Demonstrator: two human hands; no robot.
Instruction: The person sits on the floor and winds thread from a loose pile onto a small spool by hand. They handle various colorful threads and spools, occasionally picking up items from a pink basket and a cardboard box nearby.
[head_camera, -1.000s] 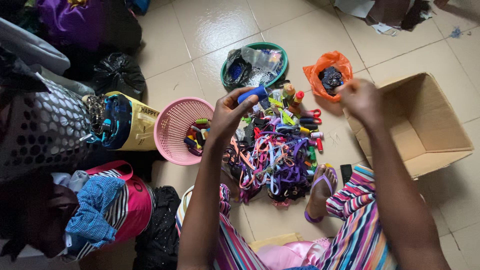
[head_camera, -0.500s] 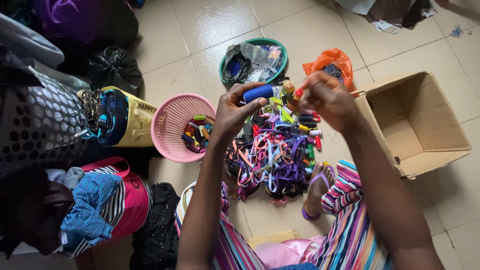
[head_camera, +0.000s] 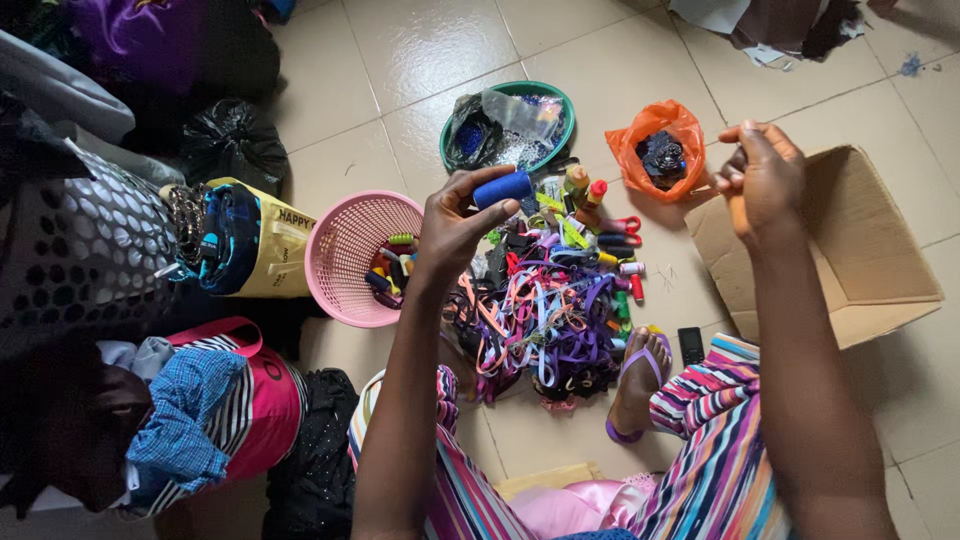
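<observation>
Gripping a blue thread spool (head_camera: 503, 187) between thumb and fingertips, my left hand (head_camera: 455, 225) holds it raised above the heap of coloured ribbons (head_camera: 545, 315) on the tiled floor. My right hand (head_camera: 762, 178) is lifted well apart to the right, over the near corner of the open cardboard box (head_camera: 850, 250), its fingers pinched together; whether thread runs between them I cannot tell. Just left of the ribbons sits a pink basket (head_camera: 345, 250) holding small spools. Behind lie a green bowl (head_camera: 563, 120) and an orange bag (head_camera: 655, 150).
</observation>
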